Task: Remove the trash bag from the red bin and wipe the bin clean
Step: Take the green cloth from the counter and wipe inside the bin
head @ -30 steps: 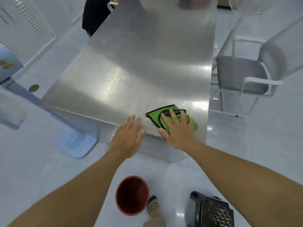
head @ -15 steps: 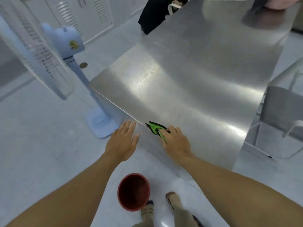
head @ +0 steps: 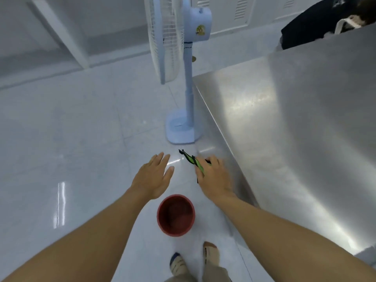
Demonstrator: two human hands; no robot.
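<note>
Gripping a green cloth (head: pixel 192 160) with black trim, the right hand (head: pixel 213 178) curls its fingers just off the left edge of the brushed-steel table (head: pixel 295 129). The left hand (head: pixel 151 178) is flat, fingers spread, holding nothing. The red bin (head: pixel 176 231), round and smooth-walled, stands upright on the glossy floor (head: pixel 81 139) below that edge. The yellow sticker (head: pixel 200 30) on the fan (head: pixel 188 88) is unreadable.

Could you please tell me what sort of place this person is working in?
Probably an indoor workroom or staff area: a stainless steel table, a pale blue pedestal fan on a glossy tiled floor, and louvred cabinets along the wall.
</note>
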